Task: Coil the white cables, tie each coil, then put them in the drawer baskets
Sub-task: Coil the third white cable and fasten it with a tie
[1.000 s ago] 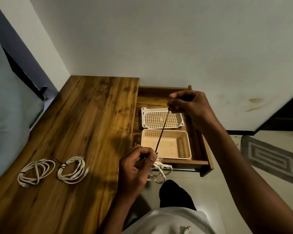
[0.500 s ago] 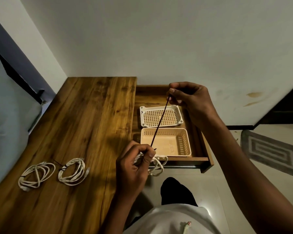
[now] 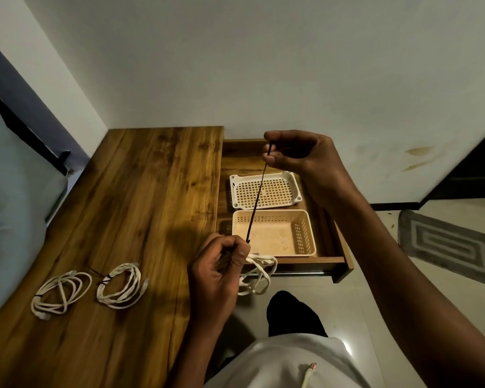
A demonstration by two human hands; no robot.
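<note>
Head view: left hand (image 3: 217, 271) pinches the white cable coil (image 3: 256, 274) just beneath its thumb, right hand (image 3: 297, 158) pinches the dark tie (image 3: 256, 204) taut above the baskets — best kept tensioned while cinching the knot snug.

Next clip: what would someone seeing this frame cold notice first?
A thin dark tie stretched taut between the two hands: the right hand pinches its upper end above the open drawer, while the left hand grips its lower end together with a white cable coil. Beneath the tie sit two baskets in the drawer, white behind peach. Two more coils lie on the wooden table, near its left edge.
</note>
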